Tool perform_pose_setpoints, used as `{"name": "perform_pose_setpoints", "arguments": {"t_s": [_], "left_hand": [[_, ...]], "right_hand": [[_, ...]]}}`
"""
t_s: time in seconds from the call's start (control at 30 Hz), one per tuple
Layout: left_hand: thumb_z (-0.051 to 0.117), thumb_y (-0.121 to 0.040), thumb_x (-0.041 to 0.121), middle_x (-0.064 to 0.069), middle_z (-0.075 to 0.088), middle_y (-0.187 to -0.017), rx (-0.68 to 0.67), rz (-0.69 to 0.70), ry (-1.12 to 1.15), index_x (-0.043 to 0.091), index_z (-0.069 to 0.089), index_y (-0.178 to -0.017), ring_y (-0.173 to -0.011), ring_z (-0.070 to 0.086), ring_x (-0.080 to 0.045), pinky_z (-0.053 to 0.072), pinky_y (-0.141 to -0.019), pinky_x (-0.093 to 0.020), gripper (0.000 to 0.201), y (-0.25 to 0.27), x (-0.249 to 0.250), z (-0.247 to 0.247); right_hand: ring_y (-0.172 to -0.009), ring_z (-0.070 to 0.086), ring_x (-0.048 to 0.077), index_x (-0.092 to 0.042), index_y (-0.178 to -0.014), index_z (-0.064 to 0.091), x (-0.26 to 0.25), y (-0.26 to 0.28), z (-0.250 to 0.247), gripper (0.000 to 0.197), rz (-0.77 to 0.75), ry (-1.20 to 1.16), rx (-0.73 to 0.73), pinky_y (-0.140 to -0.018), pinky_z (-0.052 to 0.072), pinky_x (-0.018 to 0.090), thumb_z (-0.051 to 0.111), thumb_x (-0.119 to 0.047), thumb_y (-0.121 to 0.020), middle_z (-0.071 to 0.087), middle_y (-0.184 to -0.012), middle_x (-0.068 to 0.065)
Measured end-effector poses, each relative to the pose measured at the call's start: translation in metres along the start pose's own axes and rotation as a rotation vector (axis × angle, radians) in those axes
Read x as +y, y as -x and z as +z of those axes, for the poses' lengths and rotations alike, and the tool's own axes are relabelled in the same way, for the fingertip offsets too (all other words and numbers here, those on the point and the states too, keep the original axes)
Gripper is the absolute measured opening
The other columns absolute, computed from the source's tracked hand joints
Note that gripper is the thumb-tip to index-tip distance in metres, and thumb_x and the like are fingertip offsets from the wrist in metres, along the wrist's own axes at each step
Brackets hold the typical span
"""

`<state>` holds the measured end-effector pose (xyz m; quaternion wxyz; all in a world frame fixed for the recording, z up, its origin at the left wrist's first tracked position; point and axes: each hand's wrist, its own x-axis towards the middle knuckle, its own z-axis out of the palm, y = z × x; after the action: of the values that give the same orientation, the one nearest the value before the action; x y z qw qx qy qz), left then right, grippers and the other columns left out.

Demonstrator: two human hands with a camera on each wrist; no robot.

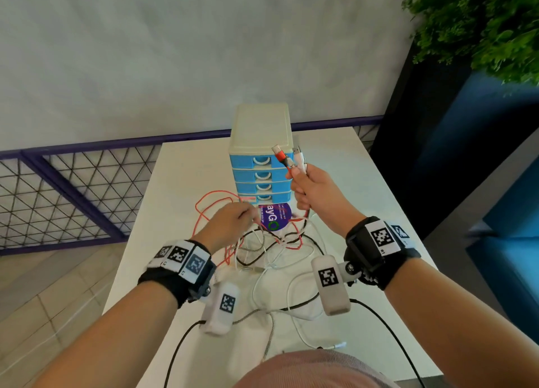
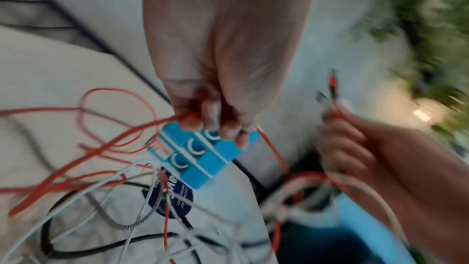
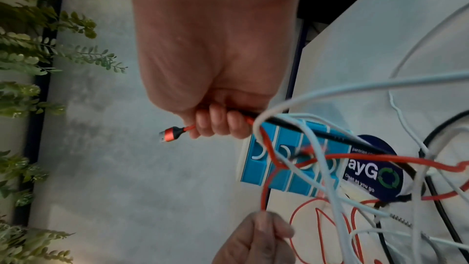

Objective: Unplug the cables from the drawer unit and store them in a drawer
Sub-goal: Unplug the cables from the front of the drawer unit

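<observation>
A small drawer unit (image 1: pixel 260 142) with a cream top and several blue drawers stands at the far middle of the white table (image 1: pixel 180 183). My right hand (image 1: pixel 309 190) is raised in front of it and grips a bunch of cables, with a red plug (image 1: pixel 279 153) and a white plug (image 1: pixel 298 152) sticking up. The red plug (image 3: pixel 170 133) also shows beside the curled fingers (image 3: pixel 218 122). My left hand (image 1: pixel 233 222) pinches a red cable (image 2: pixel 121 138) low before the unit (image 2: pixel 200 158). Red, white and black cables (image 1: pixel 271 247) lie tangled on the table.
A round purple sticker (image 1: pixel 275 217) lies on the table at the unit's foot. A purple mesh railing (image 1: pixel 73 183) runs behind and left of the table. A green plant (image 1: pixel 481 22) and blue furniture (image 1: pixel 510 212) stand at the right. Wrist camera leads hang near me.
</observation>
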<state>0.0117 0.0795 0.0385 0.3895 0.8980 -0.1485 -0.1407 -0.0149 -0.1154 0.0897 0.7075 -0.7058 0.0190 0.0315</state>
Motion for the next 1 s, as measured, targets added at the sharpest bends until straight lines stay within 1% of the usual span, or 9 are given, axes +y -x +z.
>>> {"name": "perform_pose_setpoints", "arguments": {"t_s": [0.17, 0.27, 0.5, 0.57, 0.63, 0.7, 0.8, 0.93, 1.0], "left_hand": [[0.048, -0.091, 0.017, -0.006, 0.057, -0.066, 0.315, -0.335, -0.03, 0.017, 0.062, -0.064, -0.062, 0.048, -0.024, 0.034, -0.061, -0.028, 0.031, 0.001, -0.043, -0.032], [0.049, -0.091, 0.02, -0.005, 0.056, -0.066, 0.197, -0.422, -0.152, 0.013, 0.067, -0.071, -0.055, 0.046, -0.021, 0.033, -0.053, -0.027, 0.028, 0.013, -0.058, -0.044], [0.056, -0.09, 0.021, 0.001, 0.054, -0.064, -0.112, -0.274, -0.142, 0.011, 0.072, -0.081, -0.041, 0.04, -0.004, 0.03, -0.046, -0.016, 0.021, 0.013, -0.055, -0.013], [0.058, -0.087, 0.019, 0.0, 0.056, -0.085, -0.172, -0.275, -0.247, 0.023, 0.064, -0.085, -0.073, 0.053, -0.008, 0.037, -0.064, -0.017, 0.008, 0.01, -0.053, -0.005], [0.055, -0.088, 0.02, -0.004, 0.05, -0.123, -0.203, -0.237, -0.364, 0.022, 0.059, -0.118, -0.116, 0.049, -0.016, 0.039, -0.094, -0.024, 0.03, 0.005, -0.048, 0.002], [0.051, -0.093, 0.019, -0.004, 0.041, -0.143, -0.13, -0.064, -0.335, 0.016, 0.046, -0.139, -0.133, 0.038, -0.016, 0.026, -0.108, -0.021, 0.046, 0.001, -0.027, 0.007], [0.05, -0.097, 0.017, 0.006, 0.052, -0.135, -0.098, 0.206, -0.044, 0.018, 0.055, -0.131, -0.123, 0.046, -0.004, 0.03, -0.101, -0.008, 0.035, -0.002, 0.017, 0.015], [0.062, -0.091, 0.016, 0.018, 0.064, -0.084, -0.175, 0.287, 0.141, 0.023, 0.066, -0.09, -0.081, 0.061, 0.002, 0.048, -0.084, -0.017, 0.009, 0.0, 0.05, 0.024], [0.066, -0.087, 0.016, 0.014, 0.066, -0.079, -0.093, 0.294, 0.1, 0.02, 0.068, -0.087, -0.076, 0.061, 0.001, 0.05, -0.079, -0.018, 0.004, -0.001, 0.051, 0.025]], "right_hand": [[-0.045, 0.031, 0.004, -0.018, -0.086, 0.055, 0.003, -0.004, -0.019, 0.024, 0.008, 0.206, 0.12, -0.043, 0.029, 0.018, 0.039, -0.026, -0.103, 0.039, -0.065, -0.004], [-0.045, 0.031, 0.005, -0.018, -0.088, 0.055, 0.0, -0.005, -0.03, 0.024, 0.011, 0.173, 0.169, -0.043, 0.029, 0.019, 0.038, -0.027, -0.103, 0.038, -0.064, -0.004], [-0.047, 0.031, 0.006, -0.016, -0.091, 0.054, -0.007, -0.005, -0.021, 0.024, -0.019, 0.109, 0.121, -0.046, 0.03, 0.022, 0.037, -0.027, -0.104, 0.036, -0.064, -0.004], [-0.049, 0.031, 0.008, -0.015, -0.092, 0.054, -0.008, -0.005, -0.017, 0.023, -0.024, 0.101, 0.096, -0.049, 0.031, 0.024, 0.038, -0.027, -0.103, 0.037, -0.064, -0.003], [-0.051, 0.034, 0.009, -0.014, -0.094, 0.054, -0.009, -0.004, -0.013, 0.023, -0.032, 0.097, 0.069, -0.052, 0.035, 0.026, 0.038, -0.027, -0.103, 0.039, -0.066, -0.002], [-0.051, 0.039, 0.011, -0.013, -0.095, 0.053, -0.008, -0.004, -0.01, 0.023, -0.049, 0.095, 0.031, -0.053, 0.04, 0.027, 0.037, -0.027, -0.104, 0.041, -0.066, -0.002], [-0.049, 0.044, 0.014, -0.01, -0.096, 0.052, -0.009, -0.004, -0.006, 0.024, -0.066, 0.093, -0.004, -0.054, 0.043, 0.028, 0.036, -0.026, -0.104, 0.043, -0.063, -0.003], [-0.045, 0.041, 0.013, -0.01, -0.094, 0.05, -0.01, -0.006, -0.003, 0.022, -0.059, 0.074, 0.027, -0.049, 0.04, 0.027, 0.036, -0.023, -0.105, 0.042, -0.063, -0.003], [-0.044, 0.035, 0.01, -0.011, -0.093, 0.049, -0.01, -0.006, -0.002, 0.022, -0.036, 0.065, 0.04, -0.047, 0.034, 0.026, 0.036, -0.024, -0.105, 0.039, -0.063, -0.001]]}}
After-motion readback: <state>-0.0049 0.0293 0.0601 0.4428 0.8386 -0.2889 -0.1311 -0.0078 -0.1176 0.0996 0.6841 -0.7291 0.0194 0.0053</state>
